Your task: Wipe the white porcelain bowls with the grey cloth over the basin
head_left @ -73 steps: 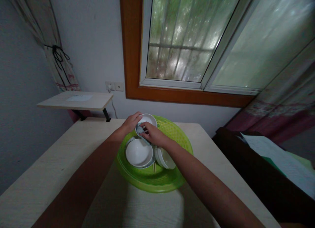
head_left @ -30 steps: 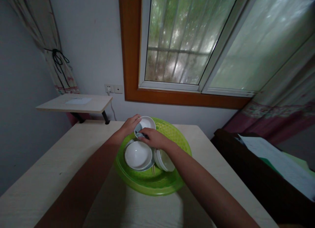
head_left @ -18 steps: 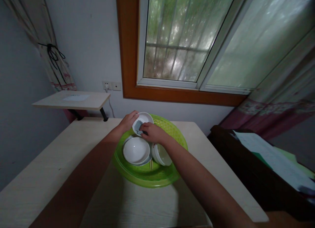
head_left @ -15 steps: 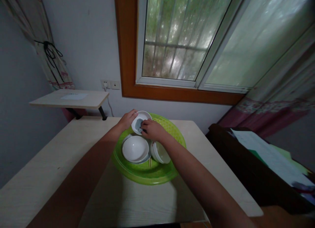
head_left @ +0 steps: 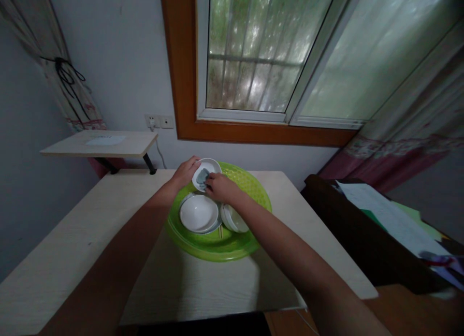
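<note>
Pale wooden table (head_left: 217, 290) under a barred window (head_left: 253, 60), with a round green basin (head_left: 221, 256) on it. At the basin's far-left edge, a small white bowl (head_left: 209, 165) faces up and toward the viewer; round, it has no long axis. The left hand (head_left: 186, 172) curls its fingers over the rim; the right hand (head_left: 222, 187) pinches a grey cloth (head_left: 202, 177) inside. Loosening the left grip could drop it onto the stacked bowls (head_left: 197, 213) in the basin.
</note>
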`<state>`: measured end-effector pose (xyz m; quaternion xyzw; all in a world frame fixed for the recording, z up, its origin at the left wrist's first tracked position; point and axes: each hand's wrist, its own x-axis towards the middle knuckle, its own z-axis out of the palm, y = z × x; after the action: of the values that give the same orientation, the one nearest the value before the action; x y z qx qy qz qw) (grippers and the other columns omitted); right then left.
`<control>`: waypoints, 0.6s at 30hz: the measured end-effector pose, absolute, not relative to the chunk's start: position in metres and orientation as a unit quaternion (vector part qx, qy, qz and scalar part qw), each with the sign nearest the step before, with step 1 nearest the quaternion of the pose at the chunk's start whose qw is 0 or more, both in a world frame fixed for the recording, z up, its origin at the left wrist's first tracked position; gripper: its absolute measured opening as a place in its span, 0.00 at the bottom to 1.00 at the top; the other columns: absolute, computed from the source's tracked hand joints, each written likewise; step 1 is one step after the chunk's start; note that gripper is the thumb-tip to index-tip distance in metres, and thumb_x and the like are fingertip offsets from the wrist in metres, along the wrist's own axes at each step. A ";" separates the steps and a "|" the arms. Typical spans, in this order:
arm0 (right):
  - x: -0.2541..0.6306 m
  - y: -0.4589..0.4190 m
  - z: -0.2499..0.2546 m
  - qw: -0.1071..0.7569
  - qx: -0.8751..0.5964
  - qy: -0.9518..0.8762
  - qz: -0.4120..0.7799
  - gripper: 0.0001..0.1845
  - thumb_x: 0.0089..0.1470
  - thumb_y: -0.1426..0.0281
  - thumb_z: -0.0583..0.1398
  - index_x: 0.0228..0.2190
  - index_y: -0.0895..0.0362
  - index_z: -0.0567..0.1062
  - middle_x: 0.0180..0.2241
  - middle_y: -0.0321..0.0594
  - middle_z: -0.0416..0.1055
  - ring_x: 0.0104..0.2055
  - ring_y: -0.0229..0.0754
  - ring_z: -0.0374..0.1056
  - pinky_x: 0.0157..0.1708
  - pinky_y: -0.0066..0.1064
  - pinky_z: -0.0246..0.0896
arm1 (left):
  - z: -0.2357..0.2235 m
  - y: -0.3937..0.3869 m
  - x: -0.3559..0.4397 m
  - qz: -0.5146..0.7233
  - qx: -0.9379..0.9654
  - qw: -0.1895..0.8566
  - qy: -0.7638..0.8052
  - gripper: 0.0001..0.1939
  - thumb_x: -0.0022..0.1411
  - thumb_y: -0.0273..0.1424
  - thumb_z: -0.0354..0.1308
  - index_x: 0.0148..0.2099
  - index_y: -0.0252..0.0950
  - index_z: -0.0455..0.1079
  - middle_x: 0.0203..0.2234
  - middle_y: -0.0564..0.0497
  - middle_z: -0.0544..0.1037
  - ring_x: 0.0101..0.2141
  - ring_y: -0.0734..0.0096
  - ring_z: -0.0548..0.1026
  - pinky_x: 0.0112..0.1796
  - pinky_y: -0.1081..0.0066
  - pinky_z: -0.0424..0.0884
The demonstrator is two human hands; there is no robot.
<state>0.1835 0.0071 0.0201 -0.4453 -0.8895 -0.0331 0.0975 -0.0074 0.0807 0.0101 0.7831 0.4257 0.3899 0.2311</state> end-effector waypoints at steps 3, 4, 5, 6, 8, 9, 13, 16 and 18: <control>0.181 0.011 0.012 0.171 -0.381 -0.906 0.062 0.18 0.67 0.64 0.58 0.50 0.61 0.78 0.49 0.51 0.76 0.51 0.46 0.71 0.56 0.36 0.63 | 0.011 0.080 -0.007 0.383 0.792 0.226 0.418 0.21 0.70 0.46 0.44 0.49 0.38 0.71 0.42 0.48 0.79 0.43 0.63 0.74 0.48 0.65 0.68; 0.180 0.012 0.009 0.202 -0.366 -0.904 0.088 0.19 0.67 0.62 0.59 0.52 0.61 0.77 0.51 0.50 0.76 0.53 0.46 0.71 0.57 0.36 0.62 | 0.011 0.080 -0.006 0.380 0.794 0.225 0.418 0.21 0.70 0.46 0.43 0.49 0.38 0.70 0.42 0.48 0.78 0.43 0.64 0.74 0.48 0.65 0.68; 0.179 0.013 0.007 0.230 -0.355 -0.900 0.109 0.20 0.67 0.61 0.59 0.53 0.61 0.76 0.53 0.50 0.75 0.55 0.45 0.70 0.58 0.36 0.61 | 0.011 0.080 -0.006 0.378 0.795 0.223 0.419 0.21 0.70 0.46 0.43 0.50 0.38 0.70 0.42 0.48 0.78 0.43 0.64 0.74 0.48 0.66 0.68; 0.178 0.014 0.006 0.252 -0.348 -0.894 0.127 0.21 0.67 0.60 0.59 0.55 0.60 0.75 0.55 0.49 0.75 0.57 0.45 0.69 0.60 0.36 0.60 | 0.011 0.080 -0.006 0.378 0.795 0.220 0.420 0.22 0.70 0.46 0.43 0.50 0.38 0.70 0.42 0.48 0.78 0.43 0.64 0.74 0.48 0.66 0.68; 0.177 0.016 0.005 0.274 -0.343 -0.886 0.149 0.22 0.68 0.60 0.58 0.56 0.58 0.74 0.58 0.48 0.73 0.60 0.44 0.67 0.62 0.36 0.58 | 0.011 0.081 -0.007 0.384 0.792 0.212 0.424 0.23 0.70 0.46 0.42 0.51 0.38 0.69 0.42 0.48 0.78 0.43 0.63 0.74 0.48 0.65 0.68; 0.178 0.017 0.006 0.276 -0.341 -0.885 0.154 0.21 0.68 0.60 0.57 0.56 0.58 0.75 0.58 0.47 0.73 0.61 0.43 0.67 0.62 0.36 0.57 | 0.011 0.082 -0.007 0.388 0.790 0.209 0.426 0.23 0.71 0.46 0.41 0.52 0.38 0.69 0.42 0.47 0.78 0.42 0.63 0.74 0.48 0.65 0.68; 0.184 0.016 0.017 0.212 -0.351 -0.903 0.130 0.21 0.72 0.61 0.51 0.49 0.58 0.80 0.53 0.45 0.77 0.56 0.41 0.71 0.60 0.33 0.59 | 0.010 0.082 -0.008 0.393 0.793 0.206 0.418 0.23 0.71 0.46 0.41 0.51 0.38 0.69 0.42 0.47 0.77 0.43 0.63 0.74 0.48 0.65 0.67; 0.190 0.012 0.028 0.111 -0.399 -0.909 0.054 0.24 0.72 0.60 0.51 0.43 0.60 0.82 0.47 0.48 0.80 0.50 0.44 0.73 0.55 0.33 0.61 | 0.009 0.083 -0.007 0.391 0.792 0.204 0.422 0.22 0.71 0.46 0.41 0.51 0.38 0.69 0.43 0.47 0.78 0.44 0.62 0.74 0.49 0.64 0.67; 0.192 0.008 0.032 0.074 -0.449 -0.890 -0.017 0.22 0.70 0.61 0.53 0.44 0.62 0.82 0.46 0.51 0.79 0.50 0.48 0.72 0.53 0.35 0.62 | 0.009 0.084 -0.007 0.389 0.790 0.206 0.427 0.22 0.71 0.46 0.42 0.51 0.39 0.69 0.43 0.47 0.78 0.44 0.61 0.74 0.49 0.63 0.68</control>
<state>0.1915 0.0078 0.0320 -0.4486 -0.8905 -0.0172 0.0743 -0.0068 0.0835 0.0086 0.7897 0.4273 0.3891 0.2058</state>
